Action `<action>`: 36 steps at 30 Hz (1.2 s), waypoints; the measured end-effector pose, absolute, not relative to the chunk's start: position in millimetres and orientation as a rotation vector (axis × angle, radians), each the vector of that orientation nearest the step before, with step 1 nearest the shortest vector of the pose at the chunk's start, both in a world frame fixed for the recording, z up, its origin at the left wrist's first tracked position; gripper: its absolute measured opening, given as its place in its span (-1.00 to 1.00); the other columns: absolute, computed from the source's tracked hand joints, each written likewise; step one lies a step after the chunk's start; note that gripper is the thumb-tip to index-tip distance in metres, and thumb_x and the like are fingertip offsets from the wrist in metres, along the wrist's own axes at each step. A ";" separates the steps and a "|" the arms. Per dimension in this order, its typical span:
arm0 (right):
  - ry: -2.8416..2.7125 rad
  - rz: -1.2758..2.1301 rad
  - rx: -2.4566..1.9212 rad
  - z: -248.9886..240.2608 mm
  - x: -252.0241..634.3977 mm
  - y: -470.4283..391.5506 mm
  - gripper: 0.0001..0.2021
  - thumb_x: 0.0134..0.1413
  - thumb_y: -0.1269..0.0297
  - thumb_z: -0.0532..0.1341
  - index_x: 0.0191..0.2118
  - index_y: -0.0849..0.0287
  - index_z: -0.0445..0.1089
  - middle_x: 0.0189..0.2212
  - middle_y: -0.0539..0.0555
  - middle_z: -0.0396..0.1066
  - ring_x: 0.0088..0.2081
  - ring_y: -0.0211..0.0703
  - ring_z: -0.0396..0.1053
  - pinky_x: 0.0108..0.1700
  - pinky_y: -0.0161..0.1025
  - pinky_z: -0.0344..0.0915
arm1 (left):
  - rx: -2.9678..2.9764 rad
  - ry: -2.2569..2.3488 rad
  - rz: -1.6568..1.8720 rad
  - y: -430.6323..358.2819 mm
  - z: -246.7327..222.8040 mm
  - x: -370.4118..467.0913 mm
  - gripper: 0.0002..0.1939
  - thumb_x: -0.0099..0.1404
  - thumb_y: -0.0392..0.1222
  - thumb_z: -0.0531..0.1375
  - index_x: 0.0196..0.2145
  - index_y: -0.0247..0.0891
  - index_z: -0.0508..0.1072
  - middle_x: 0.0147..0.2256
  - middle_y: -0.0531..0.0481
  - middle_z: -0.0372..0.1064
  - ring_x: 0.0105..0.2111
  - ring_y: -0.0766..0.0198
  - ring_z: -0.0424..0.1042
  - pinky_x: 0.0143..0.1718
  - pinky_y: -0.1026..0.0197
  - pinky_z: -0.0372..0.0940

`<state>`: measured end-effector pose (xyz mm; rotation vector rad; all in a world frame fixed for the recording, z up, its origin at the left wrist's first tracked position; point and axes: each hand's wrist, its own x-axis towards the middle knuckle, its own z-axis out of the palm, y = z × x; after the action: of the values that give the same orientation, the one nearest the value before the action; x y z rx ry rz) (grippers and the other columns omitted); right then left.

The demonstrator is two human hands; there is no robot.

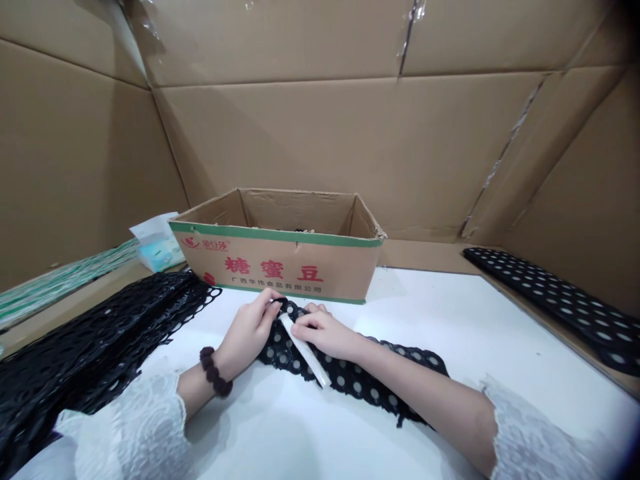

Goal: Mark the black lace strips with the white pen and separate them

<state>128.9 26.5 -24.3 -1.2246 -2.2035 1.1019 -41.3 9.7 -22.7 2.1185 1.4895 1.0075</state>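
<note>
A black strip (pixel 357 385) with rows of round holes, perhaps fabric or lace, lies across the white table in front of me. At its left end, my left hand (pixel 257 320) pinches the edge between thumb and fingers. My right hand (pixel 325 332) grips a slim white stick-like tool (pixel 307 353) against the strip, its upper end close to my left fingertips and its lower end pointing toward me. The exact kind of tool cannot be made out. My right forearm covers part of the strip.
Just beyond my hands stands an open cardboard box (pixel 280 267) with green edging and red characters. Black openwork material (pixel 90 333) is piled at left, near a tissue pack (pixel 159 247) and green-white strands (pixel 70 270). Another holed black piece (pixel 555 293) lies at right. Cardboard walls (pixel 310 140) surround the table.
</note>
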 end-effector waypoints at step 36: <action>-2.279 0.980 -1.129 -30.8 132.0 27.6 -0.70 -0.02 0.23 0.08 -0.68 0.20 0.09 -0.47 0.00 0.01 -0.22 -0.14 0.05 0.01 -0.11 0.01 | 2.090 1.471 0.841 19.6 -19.5 -53.0 -0.81 0.27 -0.10 -0.09 -0.25 -0.22 0.22 -0.61 0.15 0.17 -0.55 0.30 0.19 -0.43 0.27 0.09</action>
<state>132.0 27.6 -30.8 -1.1289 -2.2792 0.9798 -53.0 19.6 -19.5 2.0903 1.4712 0.8409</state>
